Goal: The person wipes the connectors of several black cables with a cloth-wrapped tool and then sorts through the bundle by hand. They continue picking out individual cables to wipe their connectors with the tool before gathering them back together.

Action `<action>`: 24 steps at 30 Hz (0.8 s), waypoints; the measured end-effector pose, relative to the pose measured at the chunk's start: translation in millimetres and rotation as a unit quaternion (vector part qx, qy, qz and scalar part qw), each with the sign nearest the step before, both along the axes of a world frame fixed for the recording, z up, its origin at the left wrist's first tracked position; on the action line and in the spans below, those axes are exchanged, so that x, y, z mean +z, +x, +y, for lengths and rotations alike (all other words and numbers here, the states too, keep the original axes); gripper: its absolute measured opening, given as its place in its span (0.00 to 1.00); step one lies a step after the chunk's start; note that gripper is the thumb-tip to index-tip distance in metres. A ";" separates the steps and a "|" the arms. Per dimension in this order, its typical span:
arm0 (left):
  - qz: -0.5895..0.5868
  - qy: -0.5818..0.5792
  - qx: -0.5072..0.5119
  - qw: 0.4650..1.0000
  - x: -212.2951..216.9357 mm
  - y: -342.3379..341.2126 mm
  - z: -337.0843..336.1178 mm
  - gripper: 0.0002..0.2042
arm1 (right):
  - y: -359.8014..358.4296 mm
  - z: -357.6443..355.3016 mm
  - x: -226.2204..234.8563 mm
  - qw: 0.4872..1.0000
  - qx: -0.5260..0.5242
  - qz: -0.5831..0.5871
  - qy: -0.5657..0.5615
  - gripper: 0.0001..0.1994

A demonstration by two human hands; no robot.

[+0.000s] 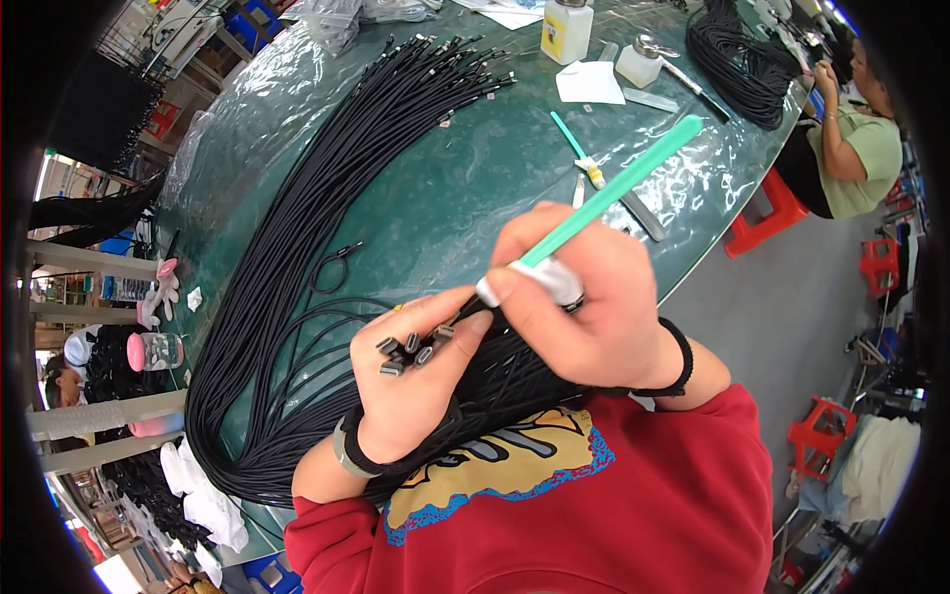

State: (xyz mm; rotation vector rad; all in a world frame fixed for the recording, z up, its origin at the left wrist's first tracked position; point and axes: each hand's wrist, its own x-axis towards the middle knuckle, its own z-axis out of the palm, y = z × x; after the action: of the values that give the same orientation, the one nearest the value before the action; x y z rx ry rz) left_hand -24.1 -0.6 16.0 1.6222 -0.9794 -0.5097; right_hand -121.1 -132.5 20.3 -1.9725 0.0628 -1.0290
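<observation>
Now your left hand (411,381) curls closed around a bunch of black cord ends (411,348) over the green table (445,188), while your right hand (584,297) pinches a teal brush (614,188) against them.

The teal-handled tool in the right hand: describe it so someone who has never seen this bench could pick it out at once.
On the green table, the right hand holds a long teal-handled tool slanting up toward the table's far right. Its lower tip meets the metal-capped black cord ends pinched in the left hand. A shorter teal tool lies flat on the table beyond it; only this one is held.
</observation>
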 end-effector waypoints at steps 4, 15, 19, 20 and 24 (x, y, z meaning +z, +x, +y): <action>0.190 0.103 -0.018 0.976 -6.3 -4.5 -4.1 0.10 | 0.5 -12.6 -8.5 0.997 -0.061 0.045 0.007 0.04; 0.424 -0.036 -0.128 0.896 -24.5 15.4 -10.5 0.16 | -8.2 -15.7 -6.4 0.987 -0.014 0.025 0.160 0.03; 0.446 -0.110 -0.111 0.881 -30.0 16.7 -10.5 0.14 | -7.9 -16.8 -10.5 0.980 0.017 0.024 0.195 0.03; 0.436 -0.129 -0.107 0.884 -30.3 17.2 -10.2 0.13 | -8.2 -16.6 -11.3 0.980 0.018 0.019 0.195 0.03; 0.430 0.007 -0.179 0.885 -20.7 23.3 -5.1 0.10 | -13.7 -17.4 -8.2 0.969 0.061 0.066 0.229 0.05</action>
State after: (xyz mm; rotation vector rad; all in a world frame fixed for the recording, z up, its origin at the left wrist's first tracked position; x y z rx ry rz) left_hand -0.7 -5.7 -4.7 1.0211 -0.5719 -1.3500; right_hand -134.8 -149.9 12.0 -1.5963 0.2298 -0.7234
